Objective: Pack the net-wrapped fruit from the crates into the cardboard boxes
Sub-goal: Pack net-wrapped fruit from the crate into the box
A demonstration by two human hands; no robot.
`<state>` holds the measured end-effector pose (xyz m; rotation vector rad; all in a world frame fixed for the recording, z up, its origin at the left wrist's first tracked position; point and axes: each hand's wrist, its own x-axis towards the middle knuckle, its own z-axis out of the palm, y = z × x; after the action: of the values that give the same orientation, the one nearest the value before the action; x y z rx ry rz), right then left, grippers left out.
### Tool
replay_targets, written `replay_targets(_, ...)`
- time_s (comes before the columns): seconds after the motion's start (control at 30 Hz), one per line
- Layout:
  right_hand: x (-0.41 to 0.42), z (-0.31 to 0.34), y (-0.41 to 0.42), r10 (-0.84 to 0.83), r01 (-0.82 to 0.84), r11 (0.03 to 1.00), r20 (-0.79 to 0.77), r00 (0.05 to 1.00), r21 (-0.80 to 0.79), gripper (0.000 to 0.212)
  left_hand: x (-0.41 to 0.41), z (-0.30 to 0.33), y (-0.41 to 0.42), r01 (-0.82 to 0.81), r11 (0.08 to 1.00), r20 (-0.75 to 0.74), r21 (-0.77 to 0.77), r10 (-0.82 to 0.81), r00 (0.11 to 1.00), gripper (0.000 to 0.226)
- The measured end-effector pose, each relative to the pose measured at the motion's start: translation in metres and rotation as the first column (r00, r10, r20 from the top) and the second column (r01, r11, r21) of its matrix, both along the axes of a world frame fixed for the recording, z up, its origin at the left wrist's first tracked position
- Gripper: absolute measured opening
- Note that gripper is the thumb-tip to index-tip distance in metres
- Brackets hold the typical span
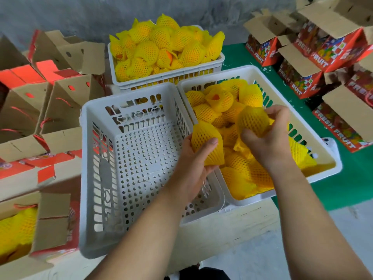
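Left hand [193, 158]: fingers wrapped round one netted fruit [206, 144], lifted at the crate's near-left edge.
Right hand [268, 136]: fingers clasp a second fruit [252, 120] above the pile.
Right crate [323, 158]: half full.
Likely destination: open box [52, 219], already holding fruit.

Two forearms enter from the bottom edge, both bare from the edge up to the wrists; no sleeve, cuff or glove covers them. The left hand [193, 158] and the right hand [268, 138] are bare, with short, unpainted nails. Nearer the person than the empty white crate [129, 235], a dark garment shows at the bottom edge.
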<state>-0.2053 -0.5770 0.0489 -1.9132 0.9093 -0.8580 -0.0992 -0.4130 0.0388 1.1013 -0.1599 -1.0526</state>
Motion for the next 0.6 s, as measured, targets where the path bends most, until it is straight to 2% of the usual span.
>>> replay_targets(0.1, 0.014, 0.009, 0.058, 0.236, -0.244, 0.965, 0.089, 0.968, 0.095, 0.063, 0.013, 0.014, 0.03, -0.023, 1.0, 0.097, 0.021, 0.021, 0.995, 0.059)
replay_targets(0.17, 0.026, 0.006, 0.087, 0.27, -0.282, 0.945, 0.096, 0.958, 0.164, 0.054, 0.023, 0.021, 0.056, -0.056, 0.998, 0.141, 0.033, 0.051, 0.989, 0.058)
replay_targets(0.23, 0.037, 0.003, 0.111, 0.307, -0.325, 0.914, 0.111, 0.945, 0.244, 0.058, 0.033, 0.026, 0.088, -0.053, 0.997, 0.178, 0.059, 0.042, 0.983, 0.061)
replay_targets(0.33, 0.058, 0.005, 0.157, 0.358, -0.38, 0.892, 0.133, 0.924, 0.245, 0.051, 0.053, 0.029, 0.145, -0.052, 0.993, 0.221, 0.106, 0.028, 0.975, 0.07)
replay_targets(0.47, 0.106, 0.009, 0.245, 0.46, -0.487, 0.835, 0.158, 0.874, 0.256, 0.026, 0.083, 0.029, 0.241, -0.17, 0.974, 0.166, 0.15, 0.144, 0.976, 0.071)
replay_targets(0.53, 0.133, 0.006, 0.298, 0.453, -0.468, 0.831, 0.122, 0.883, 0.301, 0.024, 0.102, 0.03, 0.3, -0.185, 0.969, 0.107, 0.164, 0.169, 0.98, 0.057)
replay_targets(0.6, 0.157, 0.002, 0.356, 0.45, -0.459, 0.829, 0.106, 0.887, 0.32, 0.017, 0.122, 0.032, 0.359, -0.187, 0.967, -0.015, 0.176, 0.192, 0.981, 0.046)
